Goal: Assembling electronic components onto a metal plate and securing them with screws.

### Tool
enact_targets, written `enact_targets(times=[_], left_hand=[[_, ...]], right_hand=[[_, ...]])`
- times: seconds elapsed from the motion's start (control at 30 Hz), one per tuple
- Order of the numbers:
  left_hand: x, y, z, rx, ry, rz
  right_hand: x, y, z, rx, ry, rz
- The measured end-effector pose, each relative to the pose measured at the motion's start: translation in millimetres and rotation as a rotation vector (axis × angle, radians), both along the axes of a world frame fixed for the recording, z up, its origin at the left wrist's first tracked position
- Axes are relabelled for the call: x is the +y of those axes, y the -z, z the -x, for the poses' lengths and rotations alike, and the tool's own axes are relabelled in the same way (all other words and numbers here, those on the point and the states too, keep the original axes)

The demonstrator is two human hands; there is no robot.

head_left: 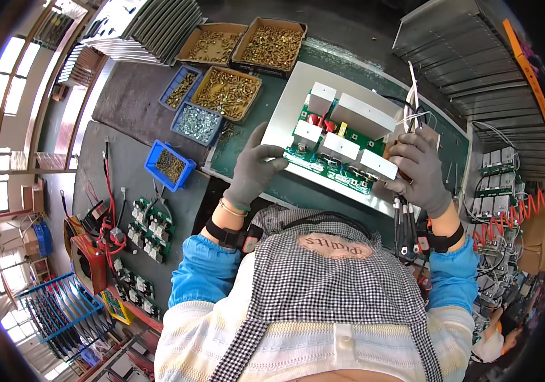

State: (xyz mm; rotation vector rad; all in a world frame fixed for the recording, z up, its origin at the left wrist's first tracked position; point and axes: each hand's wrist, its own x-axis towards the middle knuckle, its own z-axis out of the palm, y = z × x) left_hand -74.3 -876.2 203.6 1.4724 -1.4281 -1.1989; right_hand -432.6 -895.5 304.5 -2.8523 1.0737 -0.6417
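Observation:
A green circuit board (315, 163) with pale metal heat sinks (365, 116) lies on a silvery metal plate (299, 81) in front of me. My left hand (254, 170), in a grey glove, closes on the plate's left edge, its fingertips beside the board's near left corner. At the board's right end my right hand (422, 173), also gloved, has its fingers curled round the end, close to the last heat sink. Black cables (405, 226) with metal lugs hang below that hand. White wires (414, 89) rise behind it. The right palm hides the board's end.
Cardboard trays of brass-coloured screws (271, 46) and blue bins of small hardware (198, 123) stand left of the plate. A blue bin (170, 165) sits near the bench edge. More circuit boards (151, 226) lie left. Grey metal panels (454, 60) and a red coiled hose (517, 213) are right.

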Motion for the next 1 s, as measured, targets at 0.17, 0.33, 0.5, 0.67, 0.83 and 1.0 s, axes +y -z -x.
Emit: enact_targets(times=[0.17, 0.33, 0.5, 0.67, 0.83, 1.0], left_hand=[[0.8, 6.3, 0.7, 0.083, -0.018, 0.019], [0.8, 6.0, 1.6, 0.109, -0.014, 0.026], [1.7, 8.3, 2.0, 0.082, -0.012, 0.057], [1.5, 14.7, 2.0, 0.076, -0.023, 0.082], [1.8, 15.0, 1.9, 0.067, -0.016, 0.079], [1.9, 14.1, 2.9, 0.151, -0.014, 0.057]], right_hand=[[-0.4, 3.6, -2.6, -0.039, 0.001, 0.011], [0.7, 6.6, -1.4, -0.05, 0.003, 0.038], [-0.4, 11.1, -0.2, -0.106, -0.008, 0.006], [-0.1, 13.9, 0.9, -0.127, 0.003, 0.0], [-1.6, 12.3, 1.2, -0.113, -0.008, 0.002], [-1.9, 11.1, 1.0, -0.122, -0.007, -0.016]])
